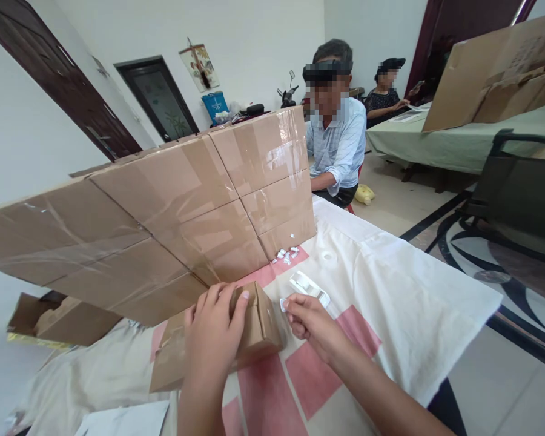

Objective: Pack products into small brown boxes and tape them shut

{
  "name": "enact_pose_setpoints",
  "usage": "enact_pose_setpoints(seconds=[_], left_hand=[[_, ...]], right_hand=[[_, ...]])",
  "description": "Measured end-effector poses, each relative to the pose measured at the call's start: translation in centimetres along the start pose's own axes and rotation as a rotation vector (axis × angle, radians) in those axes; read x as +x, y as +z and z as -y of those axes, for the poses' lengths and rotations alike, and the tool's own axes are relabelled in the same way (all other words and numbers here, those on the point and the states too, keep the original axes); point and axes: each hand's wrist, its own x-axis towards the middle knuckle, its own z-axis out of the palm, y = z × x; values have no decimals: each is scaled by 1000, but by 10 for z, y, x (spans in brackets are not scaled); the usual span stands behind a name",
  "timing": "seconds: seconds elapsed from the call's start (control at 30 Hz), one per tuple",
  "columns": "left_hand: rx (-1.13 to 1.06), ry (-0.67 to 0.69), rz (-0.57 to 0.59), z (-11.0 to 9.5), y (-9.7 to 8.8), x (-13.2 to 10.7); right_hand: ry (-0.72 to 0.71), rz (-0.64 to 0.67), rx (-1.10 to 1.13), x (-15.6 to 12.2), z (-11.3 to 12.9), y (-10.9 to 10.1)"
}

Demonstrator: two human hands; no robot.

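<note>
A small brown cardboard box [263, 321] lies on the cloth in front of me. My left hand [215, 321] rests flat on top of it, fingers stretched toward its far edge and thumb apart. Just right of the box, my right hand [306, 318] pinches a small white sticker [283, 304] between thumb and forefinger; its other fingers are curled in. Behind that hand sits a white tape dispenser [315, 292], partly covered by the fingers. Several small white scraps [287, 257] lie beyond, by the stacked boxes.
Taped cardboard boxes [172, 212] form a wall along the far left side. A pale ring [329, 259] lies on the patterned cloth [399, 290]. White paper [125, 419] is at lower left. A person [340, 127] sits behind the wall; another person [386, 94] sits farther back.
</note>
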Motion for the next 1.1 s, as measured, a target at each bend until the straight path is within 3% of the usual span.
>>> enact_pose_setpoints(seconds=[0.07, 0.13, 0.47, 0.57, 0.83, 1.1], left_hand=[[2, -24, 65, 8, 5, 4], [19, -12, 94, 10, 10, 7], [93, 18, 71, 2, 14, 8], [132, 36, 66, -1, 13, 6], [172, 52, 74, -10, 9, 6], [160, 56, 49, -5, 15, 5]], right_hand=[[209, 131, 147, 6, -4, -1], [286, 188, 193, 10, -10, -1], [230, 87, 128, 29, -39, -1], [228, 64, 41, 30, -39, -1], [272, 152, 1, 34, -32, -5], [269, 120, -61, 34, -31, -5]])
